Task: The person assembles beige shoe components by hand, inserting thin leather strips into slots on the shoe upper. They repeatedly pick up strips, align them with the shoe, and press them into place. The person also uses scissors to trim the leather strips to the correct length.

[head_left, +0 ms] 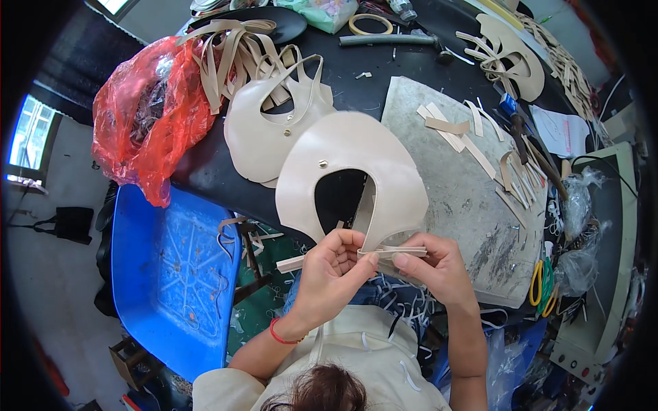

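A beige leather panel [384, 147] with a large oval opening and a small gold-coloured stud lies in front of me, its narrow lower ends toward my body. My left hand [337, 264] is closed on one of these ends, where a folded beige leather strap [391, 251] crosses it. The strap runs sideways into my right hand [439, 267], which pinches it between thumb and fingers. Another strap end [291, 264] sticks out to the left of my left hand. Behind the panel rest similar stacked leather panels [255, 140] with studs and loops.
A grey slab [411, 103] at the right carries cut leather strips [473, 152]. A hammer [439, 46] and a tape roll [370, 25] lie at the back. Left are a red plastic bag [147, 109] and a blue tub [185, 274]. Yellow-handled scissors [536, 282] hang at the right.
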`<state>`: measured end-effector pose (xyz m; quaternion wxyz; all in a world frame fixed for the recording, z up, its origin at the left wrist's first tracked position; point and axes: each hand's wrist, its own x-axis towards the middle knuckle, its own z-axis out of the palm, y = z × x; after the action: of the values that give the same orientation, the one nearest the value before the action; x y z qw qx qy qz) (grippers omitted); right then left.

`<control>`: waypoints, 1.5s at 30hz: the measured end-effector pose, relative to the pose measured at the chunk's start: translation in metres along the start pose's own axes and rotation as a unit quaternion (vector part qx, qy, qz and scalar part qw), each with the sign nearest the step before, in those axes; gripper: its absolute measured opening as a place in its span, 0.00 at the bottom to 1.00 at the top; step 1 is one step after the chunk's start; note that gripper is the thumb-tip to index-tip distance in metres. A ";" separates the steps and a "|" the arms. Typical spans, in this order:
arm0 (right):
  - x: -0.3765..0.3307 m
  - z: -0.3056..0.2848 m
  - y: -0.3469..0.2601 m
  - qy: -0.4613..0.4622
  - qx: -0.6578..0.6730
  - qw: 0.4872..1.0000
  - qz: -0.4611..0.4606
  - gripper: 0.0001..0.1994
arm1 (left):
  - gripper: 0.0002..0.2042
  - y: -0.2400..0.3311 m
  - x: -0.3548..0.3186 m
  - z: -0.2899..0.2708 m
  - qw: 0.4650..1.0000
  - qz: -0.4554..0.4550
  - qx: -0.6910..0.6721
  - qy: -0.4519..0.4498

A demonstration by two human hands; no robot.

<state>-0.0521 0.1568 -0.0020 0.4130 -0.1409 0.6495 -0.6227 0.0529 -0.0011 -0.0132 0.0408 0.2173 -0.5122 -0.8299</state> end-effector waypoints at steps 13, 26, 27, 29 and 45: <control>0.001 0.006 -0.010 -0.014 -0.017 1.000 0.017 0.10 | 0.10 0.001 -0.004 0.003 0.999 0.026 0.021 -0.009; -0.004 0.018 -0.003 0.062 -0.072 0.995 -0.038 0.06 | 0.12 0.004 -0.006 -0.003 0.998 -0.009 -0.042 -0.043; -0.004 0.018 -0.003 0.057 -0.055 0.997 -0.025 0.06 | 0.12 0.003 -0.005 -0.003 0.998 -0.011 -0.052 -0.038; -0.004 0.019 -0.003 0.044 -0.023 0.999 0.002 0.06 | 0.11 0.003 -0.007 -0.003 0.997 -0.011 -0.073 -0.027; 0.024 -0.019 -0.080 0.176 -0.055 0.945 -0.270 0.06 | 0.16 0.081 0.048 0.051 0.931 0.291 0.214 -0.048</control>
<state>-0.1068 0.1381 0.0608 0.1003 -0.2221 0.6828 -0.6888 -0.0236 -0.0104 0.0609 0.2082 0.0226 -0.7198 -0.6618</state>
